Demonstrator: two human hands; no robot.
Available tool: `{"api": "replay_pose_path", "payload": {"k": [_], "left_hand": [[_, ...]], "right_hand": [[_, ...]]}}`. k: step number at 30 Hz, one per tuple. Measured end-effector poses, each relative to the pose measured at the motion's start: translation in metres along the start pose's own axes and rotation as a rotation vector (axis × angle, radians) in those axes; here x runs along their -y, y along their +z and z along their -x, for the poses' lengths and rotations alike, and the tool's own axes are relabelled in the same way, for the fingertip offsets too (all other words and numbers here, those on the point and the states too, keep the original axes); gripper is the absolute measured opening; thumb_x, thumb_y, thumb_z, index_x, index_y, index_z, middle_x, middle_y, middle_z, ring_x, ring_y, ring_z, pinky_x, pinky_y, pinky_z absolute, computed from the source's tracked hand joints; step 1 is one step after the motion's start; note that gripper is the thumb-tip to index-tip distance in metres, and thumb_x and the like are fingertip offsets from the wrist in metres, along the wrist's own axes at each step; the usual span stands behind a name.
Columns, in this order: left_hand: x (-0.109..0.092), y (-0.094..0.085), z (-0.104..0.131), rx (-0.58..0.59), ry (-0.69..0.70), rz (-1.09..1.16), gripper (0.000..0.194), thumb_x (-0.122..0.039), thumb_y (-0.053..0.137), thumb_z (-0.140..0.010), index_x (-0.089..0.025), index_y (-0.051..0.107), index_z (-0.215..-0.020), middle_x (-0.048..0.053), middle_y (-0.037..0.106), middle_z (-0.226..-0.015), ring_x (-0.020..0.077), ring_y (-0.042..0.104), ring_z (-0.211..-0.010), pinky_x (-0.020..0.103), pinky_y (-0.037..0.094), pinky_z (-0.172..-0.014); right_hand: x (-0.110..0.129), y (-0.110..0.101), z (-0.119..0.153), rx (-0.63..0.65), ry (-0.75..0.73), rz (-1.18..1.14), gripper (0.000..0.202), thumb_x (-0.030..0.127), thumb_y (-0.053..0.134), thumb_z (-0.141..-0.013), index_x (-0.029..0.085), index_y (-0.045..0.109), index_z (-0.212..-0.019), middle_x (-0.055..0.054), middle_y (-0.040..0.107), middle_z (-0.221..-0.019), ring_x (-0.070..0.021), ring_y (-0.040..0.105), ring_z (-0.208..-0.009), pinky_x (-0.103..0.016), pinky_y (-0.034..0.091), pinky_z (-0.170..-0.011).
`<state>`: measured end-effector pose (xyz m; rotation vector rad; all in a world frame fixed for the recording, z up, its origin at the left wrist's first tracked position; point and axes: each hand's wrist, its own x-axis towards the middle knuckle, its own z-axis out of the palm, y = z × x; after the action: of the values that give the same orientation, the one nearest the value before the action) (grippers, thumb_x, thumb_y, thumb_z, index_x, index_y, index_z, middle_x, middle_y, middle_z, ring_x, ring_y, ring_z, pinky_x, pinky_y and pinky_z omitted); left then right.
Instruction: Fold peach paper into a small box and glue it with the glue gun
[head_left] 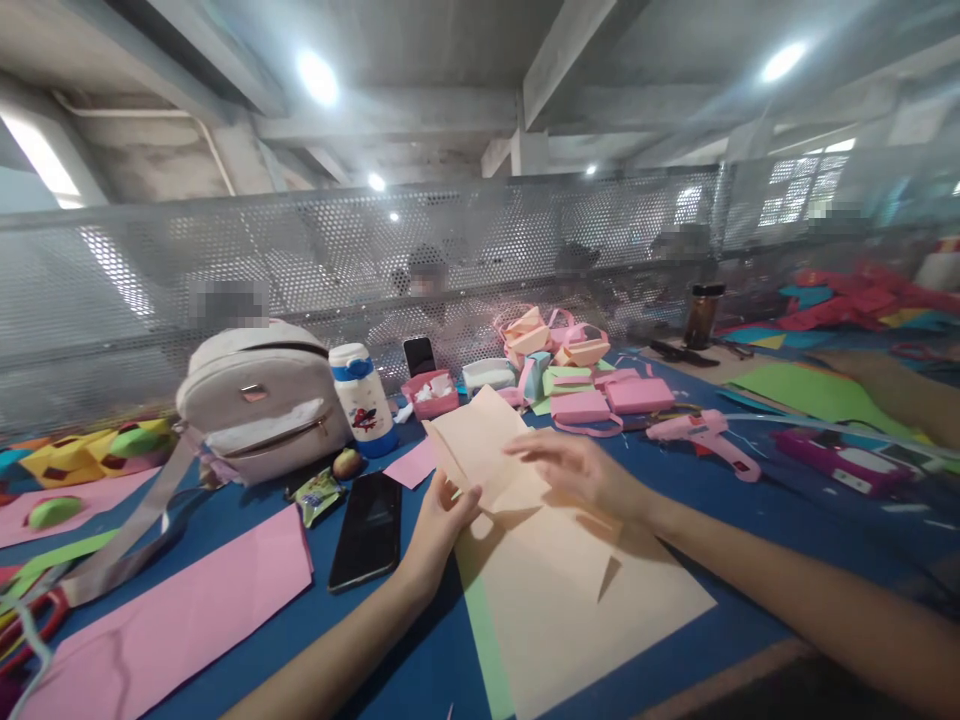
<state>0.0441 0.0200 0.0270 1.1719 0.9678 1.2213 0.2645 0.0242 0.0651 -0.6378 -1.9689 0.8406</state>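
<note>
A folded sheet of peach paper [480, 440] is raised at a tilt in the middle of the table. At its lower left edge, my left hand [442, 525] grips it between thumb and curled fingers. Over its right side hovers my right hand [574, 470], fingers stretched out and a little apart; whether the fingertips touch the paper I cannot tell. Beneath both hands lies a larger flat peach sheet [592, 640], with a green sheet [484, 620] showing along its left side. A small dark triangular shape shows on the flat sheet.
Left of my hands are a black phone [366, 530], pink paper [195, 610], a snack packet [318, 496], a bottle [364, 400] and a white backpack [259, 400]. A pink glue gun [705, 437] and small paper bags [581, 410] lie right and behind. Another person's arm [892, 385] reaches in at right.
</note>
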Motion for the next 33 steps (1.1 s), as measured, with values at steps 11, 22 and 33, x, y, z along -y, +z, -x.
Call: {"api": "replay_pose_path", "payload": {"k": [11,22,33], "left_hand": [[0.006,-0.002,-0.003,0.063,0.406,-0.314,0.062,-0.024,0.061,-0.079,-0.019,0.049,-0.139,0.014,0.054,-0.144,0.0295,0.054,-0.132,0.038,0.046,-0.106],[0.001,0.004,-0.012,0.043,0.348,-0.322,0.067,-0.029,0.062,-0.079,-0.020,0.044,-0.143,0.012,0.052,-0.146,0.0294,0.044,-0.141,0.041,0.034,-0.117],[-0.008,0.001,-0.022,-0.022,0.282,-0.256,0.066,-0.035,0.079,-0.067,-0.018,0.055,-0.127,0.014,0.065,-0.131,0.0323,0.057,-0.128,0.043,0.045,-0.109]], "right_hand": [[-0.069,-0.030,0.023,-0.283,0.394,-0.068,0.064,0.021,0.059,-0.073,0.024,0.046,-0.135,-0.013,0.051,-0.143,-0.0280,0.045,-0.138,-0.051,0.034,-0.114],[-0.072,-0.026,0.032,-0.005,0.386,-0.058,0.059,0.007,0.058,-0.059,0.017,0.057,-0.117,-0.007,0.071,-0.110,-0.0231,0.067,-0.102,-0.034,0.055,-0.084],[-0.069,-0.026,0.026,0.035,0.475,0.004,0.034,0.007,0.054,-0.059,0.015,0.062,-0.091,-0.002,0.070,-0.077,-0.0189,0.068,-0.073,-0.023,0.048,-0.058]]}}
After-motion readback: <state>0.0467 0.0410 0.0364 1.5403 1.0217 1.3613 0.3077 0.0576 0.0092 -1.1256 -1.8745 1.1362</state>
